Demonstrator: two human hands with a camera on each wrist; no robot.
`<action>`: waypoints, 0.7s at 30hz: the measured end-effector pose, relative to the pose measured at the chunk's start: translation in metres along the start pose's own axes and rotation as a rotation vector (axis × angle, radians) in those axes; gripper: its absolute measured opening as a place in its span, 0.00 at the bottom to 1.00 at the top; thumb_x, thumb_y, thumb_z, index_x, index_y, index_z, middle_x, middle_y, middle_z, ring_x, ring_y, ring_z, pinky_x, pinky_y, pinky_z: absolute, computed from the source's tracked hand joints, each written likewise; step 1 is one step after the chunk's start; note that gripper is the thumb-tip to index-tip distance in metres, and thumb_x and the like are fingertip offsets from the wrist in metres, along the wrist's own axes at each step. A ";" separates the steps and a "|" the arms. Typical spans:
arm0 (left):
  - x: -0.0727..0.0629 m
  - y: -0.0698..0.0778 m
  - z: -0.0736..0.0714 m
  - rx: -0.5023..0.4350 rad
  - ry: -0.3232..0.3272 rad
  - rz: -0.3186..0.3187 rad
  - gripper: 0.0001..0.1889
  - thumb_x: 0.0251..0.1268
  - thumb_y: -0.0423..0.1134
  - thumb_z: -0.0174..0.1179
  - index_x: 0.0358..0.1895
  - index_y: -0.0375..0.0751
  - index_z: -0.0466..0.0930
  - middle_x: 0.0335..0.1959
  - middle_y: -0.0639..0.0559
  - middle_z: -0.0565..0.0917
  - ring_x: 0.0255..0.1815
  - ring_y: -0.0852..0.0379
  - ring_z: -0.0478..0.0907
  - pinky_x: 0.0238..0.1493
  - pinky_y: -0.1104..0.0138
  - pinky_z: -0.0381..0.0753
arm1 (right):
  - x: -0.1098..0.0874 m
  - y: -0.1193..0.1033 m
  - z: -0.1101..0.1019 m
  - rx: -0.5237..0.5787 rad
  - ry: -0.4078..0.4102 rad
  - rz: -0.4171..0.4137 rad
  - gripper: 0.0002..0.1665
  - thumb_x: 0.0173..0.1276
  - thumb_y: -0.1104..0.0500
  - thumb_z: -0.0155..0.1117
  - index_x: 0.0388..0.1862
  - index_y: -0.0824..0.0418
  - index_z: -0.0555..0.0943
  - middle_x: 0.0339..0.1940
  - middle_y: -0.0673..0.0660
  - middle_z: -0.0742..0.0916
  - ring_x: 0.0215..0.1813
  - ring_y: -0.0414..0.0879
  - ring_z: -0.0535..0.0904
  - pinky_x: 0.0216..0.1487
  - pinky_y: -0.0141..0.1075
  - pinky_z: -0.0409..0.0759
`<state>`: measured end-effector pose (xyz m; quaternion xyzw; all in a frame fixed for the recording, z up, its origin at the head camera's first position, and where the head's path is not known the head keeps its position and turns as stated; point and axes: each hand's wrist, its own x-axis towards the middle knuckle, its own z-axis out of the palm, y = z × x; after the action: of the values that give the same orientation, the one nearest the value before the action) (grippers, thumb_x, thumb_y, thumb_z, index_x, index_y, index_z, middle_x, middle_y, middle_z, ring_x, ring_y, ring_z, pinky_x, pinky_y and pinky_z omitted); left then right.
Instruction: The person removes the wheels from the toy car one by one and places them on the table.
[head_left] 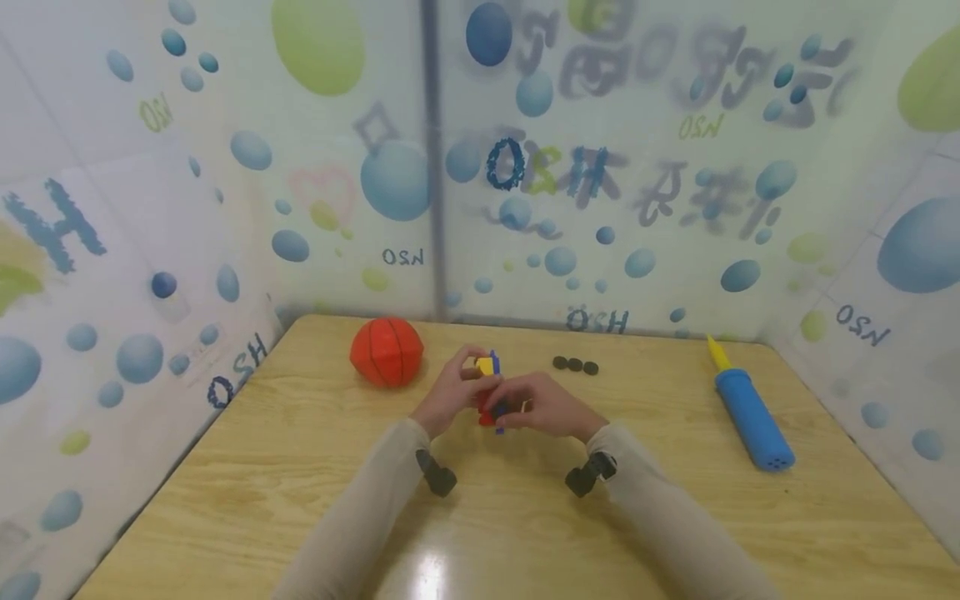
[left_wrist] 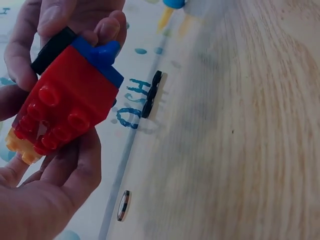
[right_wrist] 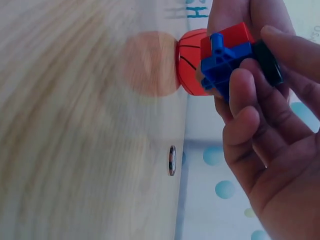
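Observation:
My left hand [head_left: 452,393] grips a toy built of plastic blocks [left_wrist: 72,82], mostly red, with a blue block on one side and a yellow or orange part at the far end. Round studs show on its red face in the left wrist view. With thumb and fingers, my right hand [head_left: 551,406] pinches a black wheel [right_wrist: 268,62] at the side of the toy, against the blue block. Whether the wheel is fixed to the toy I cannot tell. Fingers hide part of the toy. Three black wheels [head_left: 575,365] lie in a row on the table beyond my right hand.
A red ball [head_left: 387,352] with black lines sits at the back left of the wooden table [head_left: 480,517]. On the right lies a blue hand pump [head_left: 753,421] with a yellow nozzle. A small disc [right_wrist: 172,160] stands near the patterned back wall [head_left: 637,208].

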<state>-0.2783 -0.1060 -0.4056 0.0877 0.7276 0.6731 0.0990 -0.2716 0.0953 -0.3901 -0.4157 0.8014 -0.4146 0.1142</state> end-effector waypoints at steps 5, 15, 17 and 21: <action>0.001 -0.001 0.001 -0.014 -0.018 -0.008 0.19 0.72 0.36 0.59 0.61 0.49 0.66 0.51 0.39 0.83 0.44 0.54 0.84 0.45 0.62 0.87 | 0.000 -0.002 0.004 0.012 0.015 0.023 0.13 0.65 0.61 0.71 0.49 0.57 0.85 0.45 0.56 0.91 0.36 0.39 0.84 0.40 0.34 0.86; 0.001 0.001 0.003 -0.015 -0.033 -0.025 0.19 0.72 0.35 0.59 0.60 0.51 0.66 0.48 0.44 0.79 0.45 0.53 0.82 0.43 0.64 0.85 | 0.002 -0.002 0.008 0.004 0.070 0.067 0.11 0.62 0.63 0.74 0.43 0.55 0.86 0.46 0.55 0.90 0.43 0.41 0.84 0.44 0.32 0.85; 0.001 0.001 0.003 -0.015 -0.033 -0.017 0.18 0.72 0.35 0.59 0.60 0.51 0.67 0.48 0.45 0.78 0.45 0.53 0.82 0.42 0.65 0.85 | 0.002 -0.003 0.008 0.010 0.079 0.068 0.10 0.61 0.64 0.74 0.42 0.56 0.86 0.46 0.55 0.90 0.43 0.41 0.84 0.44 0.32 0.85; 0.001 0.001 0.004 -0.006 -0.028 -0.009 0.17 0.72 0.34 0.59 0.59 0.50 0.67 0.46 0.45 0.77 0.44 0.53 0.81 0.40 0.65 0.85 | 0.002 -0.003 0.010 0.029 0.094 0.066 0.10 0.60 0.66 0.74 0.40 0.57 0.86 0.46 0.56 0.90 0.42 0.42 0.84 0.42 0.33 0.86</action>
<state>-0.2785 -0.1014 -0.4052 0.0933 0.7247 0.6734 0.1125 -0.2664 0.0869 -0.3933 -0.3673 0.8132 -0.4410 0.0961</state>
